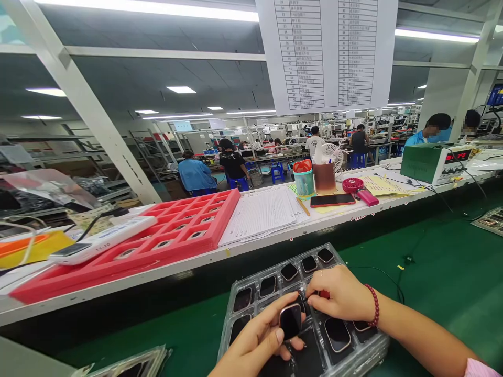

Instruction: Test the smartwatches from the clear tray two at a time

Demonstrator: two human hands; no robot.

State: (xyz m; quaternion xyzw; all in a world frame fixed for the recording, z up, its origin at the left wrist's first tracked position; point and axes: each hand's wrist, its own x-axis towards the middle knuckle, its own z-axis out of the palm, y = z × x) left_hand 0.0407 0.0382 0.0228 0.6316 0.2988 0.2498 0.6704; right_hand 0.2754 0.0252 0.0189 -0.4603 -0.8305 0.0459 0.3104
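My left hand (261,335) holds a smartwatch case (291,321) with a dark, square, rounded screen and no strap, gripped between thumb and fingers. Just beyond its upper right edge, my right hand (340,293) is closed in a pinch. Something thin and dark shows at the right fingertips, too small to name. Both hands are over a stack of clear plastic trays (231,298). Several similar watch cases sit in the top tray's compartments, among them one watch case (337,334) below my right hand. My hands hide part of the tray's middle.
A white shelf (275,238) runs behind the green bench (188,319). It bears a red foam tray (196,222), papers (261,214), a phone (332,200), a pink handheld fan (359,189) and a green power supply (422,163). A black cable (387,272) crosses the bench.
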